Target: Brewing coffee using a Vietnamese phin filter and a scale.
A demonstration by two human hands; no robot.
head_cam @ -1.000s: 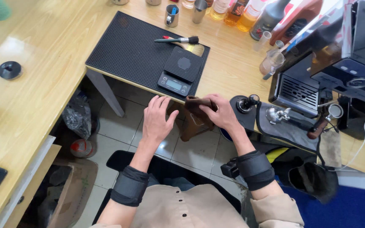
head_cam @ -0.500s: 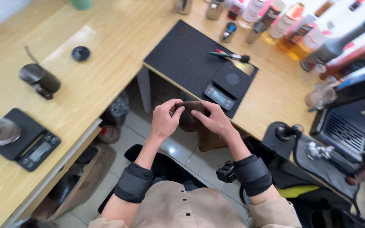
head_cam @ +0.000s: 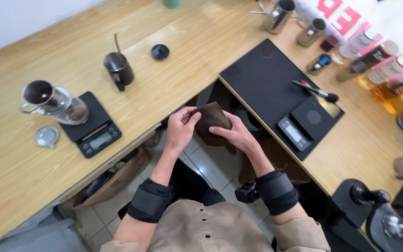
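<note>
A folded dark brown cloth (head_cam: 212, 121) hangs over the gap between two wooden counters, held by both hands. My left hand (head_cam: 181, 129) pinches its left edge between thumb and fingers. My right hand (head_cam: 235, 136) grips its lower right part. Both wrists wear black bands. Just left of the hands a black digital scale (head_cam: 93, 125) carries a glass server with a metal dripper (head_cam: 51, 101). To the right, a smaller black scale (head_cam: 305, 124) rests on a black rubber mat (head_cam: 267, 79) beside a brush (head_cam: 314, 91).
A black pouring kettle (head_cam: 119, 70) and a round black lid (head_cam: 160, 52) stand on the left counter (head_cam: 15, 172). Bottles (head_cam: 388, 70) and metal pitchers (head_cam: 283, 14) line the right counter's back. A tamper (head_cam: 364, 195) sits bottom right. Tiled floor lies below.
The view has swung left, bringing the left counter, scale and kettle into sight. Both hands carried the cloth from near the coffee machine to the gap between the counters.
</note>
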